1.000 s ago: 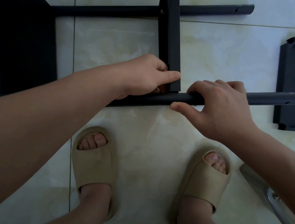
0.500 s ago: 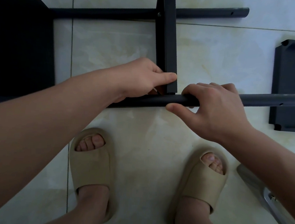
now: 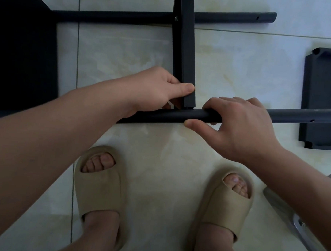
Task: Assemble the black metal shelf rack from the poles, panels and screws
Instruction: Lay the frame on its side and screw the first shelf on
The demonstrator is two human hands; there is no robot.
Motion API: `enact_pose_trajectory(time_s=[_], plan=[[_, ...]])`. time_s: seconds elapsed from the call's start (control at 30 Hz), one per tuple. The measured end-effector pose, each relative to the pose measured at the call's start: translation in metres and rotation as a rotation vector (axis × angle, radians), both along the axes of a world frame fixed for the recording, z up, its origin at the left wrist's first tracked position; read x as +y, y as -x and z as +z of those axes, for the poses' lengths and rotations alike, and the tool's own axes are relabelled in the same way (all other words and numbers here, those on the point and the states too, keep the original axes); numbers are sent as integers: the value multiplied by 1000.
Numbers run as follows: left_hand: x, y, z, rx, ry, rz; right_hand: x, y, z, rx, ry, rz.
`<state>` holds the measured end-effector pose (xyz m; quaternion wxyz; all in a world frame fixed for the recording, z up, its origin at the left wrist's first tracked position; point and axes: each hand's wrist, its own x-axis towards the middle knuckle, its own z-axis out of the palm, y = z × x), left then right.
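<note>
Black metal makes up nearly everything in the head view: a near pole [image 3: 161, 116] lies across the tiled floor [image 3: 126, 53], and an upright panel [image 3: 184, 47], seen edge-on, runs from it up to a far pole [image 3: 119, 16], where a screw [image 3: 176, 18] already joins the two. The left hand [image 3: 157, 91] pinches the panel's lower end, thumb laid across its face and fingers curled behind; something pale shows under the palm, but I cannot tell whether it is a screw. The right hand [image 3: 238, 121] grips the near pole just beside that end, fingers wrapped over the top and thumb beneath. Panel end and pole look to be touching or very nearly so. A large dark panel [image 3: 18, 44] fills the left edge, and a spare panel [image 3: 325, 94] lies flat at the right, under the near pole's free end.

The step in hand looks like mating this panel corner to the near pole. Next, the pole probably needs turning or sliding until its hole faces the panel's, then holding firm while a screw goes in; a slip would lose the alignment
</note>
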<state>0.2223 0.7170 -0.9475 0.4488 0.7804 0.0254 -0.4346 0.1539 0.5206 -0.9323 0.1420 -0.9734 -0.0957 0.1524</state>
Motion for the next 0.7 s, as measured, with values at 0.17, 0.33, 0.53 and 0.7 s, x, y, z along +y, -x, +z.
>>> enact_pose_trajectory(time_s=[0.17,0.33,0.53,0.7], plan=[[3,2,-1,41,7,-4,2,1,-1,-3,10,1],[4,1,3,84,14,-23,1,0,-3,-8,18,19],[4,0,6,79,10,-50,-1,-4,-8,6,6,37],[2,5,5,41,16,-28,-4,-6,-10,-18,3,76]])
